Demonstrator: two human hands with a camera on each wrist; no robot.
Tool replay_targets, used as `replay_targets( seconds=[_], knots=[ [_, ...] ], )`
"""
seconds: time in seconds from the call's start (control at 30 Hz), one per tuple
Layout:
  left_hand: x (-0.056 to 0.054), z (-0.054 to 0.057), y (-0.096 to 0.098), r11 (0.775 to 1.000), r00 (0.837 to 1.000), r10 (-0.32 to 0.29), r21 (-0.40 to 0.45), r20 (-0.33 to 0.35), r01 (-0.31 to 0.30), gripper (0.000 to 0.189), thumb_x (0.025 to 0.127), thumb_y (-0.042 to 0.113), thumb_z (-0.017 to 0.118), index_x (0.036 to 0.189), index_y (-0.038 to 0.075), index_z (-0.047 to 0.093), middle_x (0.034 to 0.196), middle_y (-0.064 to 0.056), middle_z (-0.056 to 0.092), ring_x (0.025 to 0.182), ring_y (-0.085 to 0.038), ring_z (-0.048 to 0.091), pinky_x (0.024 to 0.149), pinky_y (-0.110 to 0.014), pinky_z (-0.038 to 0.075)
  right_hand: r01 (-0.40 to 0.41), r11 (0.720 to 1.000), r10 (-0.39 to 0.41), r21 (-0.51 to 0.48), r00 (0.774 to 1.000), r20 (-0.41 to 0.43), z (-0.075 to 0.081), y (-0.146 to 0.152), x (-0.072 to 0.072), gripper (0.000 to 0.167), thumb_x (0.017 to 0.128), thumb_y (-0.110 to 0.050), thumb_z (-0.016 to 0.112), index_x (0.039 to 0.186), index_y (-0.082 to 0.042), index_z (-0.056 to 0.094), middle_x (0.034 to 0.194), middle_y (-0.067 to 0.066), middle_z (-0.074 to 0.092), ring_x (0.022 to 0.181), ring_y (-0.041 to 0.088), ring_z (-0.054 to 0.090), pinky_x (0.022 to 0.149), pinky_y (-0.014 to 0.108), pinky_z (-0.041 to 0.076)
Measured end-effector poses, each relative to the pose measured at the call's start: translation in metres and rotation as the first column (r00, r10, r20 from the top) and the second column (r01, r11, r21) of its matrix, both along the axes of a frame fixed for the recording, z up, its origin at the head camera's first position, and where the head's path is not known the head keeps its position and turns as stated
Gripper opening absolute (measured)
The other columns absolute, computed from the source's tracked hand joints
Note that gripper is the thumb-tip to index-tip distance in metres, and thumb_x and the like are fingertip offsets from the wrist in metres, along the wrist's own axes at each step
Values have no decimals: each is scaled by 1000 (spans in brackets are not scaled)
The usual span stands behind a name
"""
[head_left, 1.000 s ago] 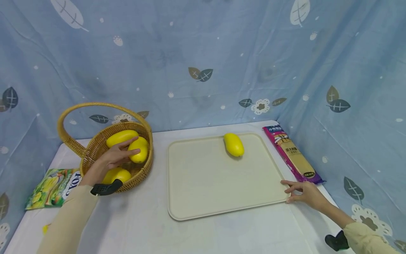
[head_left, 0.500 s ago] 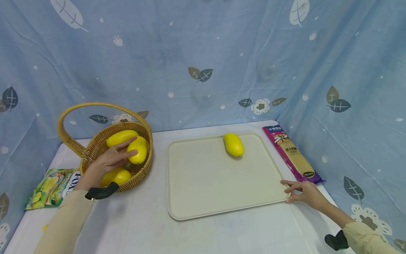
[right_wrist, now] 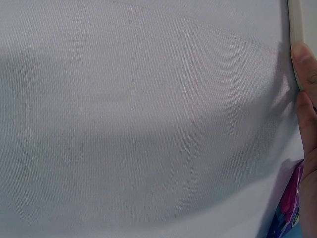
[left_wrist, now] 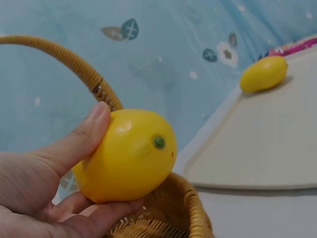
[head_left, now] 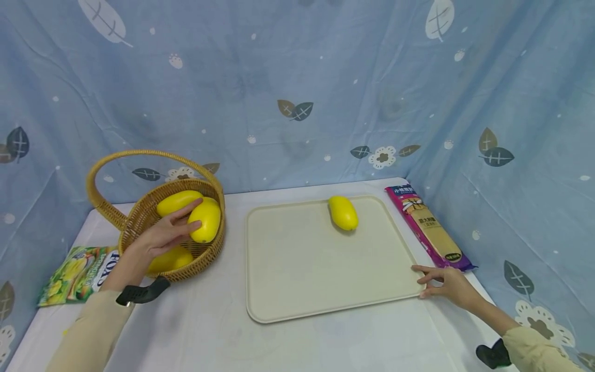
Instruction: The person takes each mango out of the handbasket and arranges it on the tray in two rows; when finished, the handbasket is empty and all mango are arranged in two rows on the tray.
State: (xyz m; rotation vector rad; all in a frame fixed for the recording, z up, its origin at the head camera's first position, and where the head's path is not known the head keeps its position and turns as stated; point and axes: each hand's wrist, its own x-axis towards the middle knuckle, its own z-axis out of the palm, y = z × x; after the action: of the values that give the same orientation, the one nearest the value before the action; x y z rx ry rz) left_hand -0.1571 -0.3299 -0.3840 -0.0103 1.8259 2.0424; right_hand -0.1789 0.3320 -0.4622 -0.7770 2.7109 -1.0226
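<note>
1. Head view: left hand (head_left: 169, 232) pinches a yellow fruit (head_left: 205, 220) at the mouth of the wicker basket (head_left: 211, 257), by the far left corner of the desk (head_left: 209, 330)!
2. Right hand (head_left: 451, 284), fingers loosely spread, touches the near right corner of the tray (head_left: 297, 268).
3. Second fruit (head_left: 343, 213) lies inside the tray's far edge!

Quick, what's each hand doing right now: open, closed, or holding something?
Left hand: holding a yellow fruit between thumb and fingers.
Right hand: open, fingers touching the near right corner of the tray.
</note>
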Motion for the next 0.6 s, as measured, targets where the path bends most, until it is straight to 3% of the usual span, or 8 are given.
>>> replay_targets(
  seconds=[0.1, 0.2, 0.27, 0.33, 0.43, 0.6],
  knots=[
    [5, 0, 1, 999, 1000, -1, 38, -5, 1, 70, 100, 7, 50, 155, 21, 9, 160, -13, 0, 101, -4, 55, 84, -20, 50, 9, 1000, -9, 17, 1000, -2, -1, 0, 0, 24, 67, -15, 84, 89, -6, 77, 118, 25, 62, 105, 7, 64, 83, 0, 38],
    [11, 2, 3, 997, 1000, 6, 83, -10, -5, 68, 100, 7, 50, 155, 25, 15, 152, -7, 26, 99, -5, 57, 82, -20, 51, 13, 1000, -13, 27, 1000, -5, -1, 0, 0, 24, 67, -15, 84, 89, -7, 77, 118, 24, 62, 105, 15, 65, 83, -1, 38],
    [17, 4, 7, 994, 1000, 17, 105, -20, -14, 65, 99, 6, 51, 153, 28, 23, 139, -1, 38, 96, -6, 58, 81, -19, 52, 10, 1000, -10, 23, 1000, -10, -1, -1, 0, 24, 67, -14, 84, 89, -7, 77, 118, 25, 62, 104, 14, 65, 83, 0, 38],
    [22, 5, 11, 992, 999, 26, 124, -27, -22, 61, 99, 6, 52, 150, 32, 31, 130, 5, 45, 95, -7, 59, 80, -18, 52, 4, 1000, -4, 14, 1000, -11, -1, -1, 0, 24, 67, -14, 84, 89, -6, 77, 118, 25, 62, 104, 2, 62, 82, -1, 38],
    [28, 4, 19, 989, 999, 23, 146, -41, -17, 58, 99, 6, 52, 147, 34, 39, 130, 5, 46, 97, -7, 59, 82, -19, 52, 7, 1000, -6, 24, 1000, -11, 0, -1, 1, 24, 67, -14, 84, 89, -7, 77, 118, 25, 62, 104, 3, 62, 82, 0, 38],
    [34, 1, 29, 977, 998, 16, 214, -61, -2, 58, 99, 3, 49, 148, 32, 37, 130, 5, 51, 102, -10, 60, 86, -21, 52, 12, 999, -12, 38, 1000, -11, 0, -1, 1, 24, 67, -15, 84, 89, -7, 77, 119, 24, 62, 104, 12, 65, 83, -1, 38]
  ],
)
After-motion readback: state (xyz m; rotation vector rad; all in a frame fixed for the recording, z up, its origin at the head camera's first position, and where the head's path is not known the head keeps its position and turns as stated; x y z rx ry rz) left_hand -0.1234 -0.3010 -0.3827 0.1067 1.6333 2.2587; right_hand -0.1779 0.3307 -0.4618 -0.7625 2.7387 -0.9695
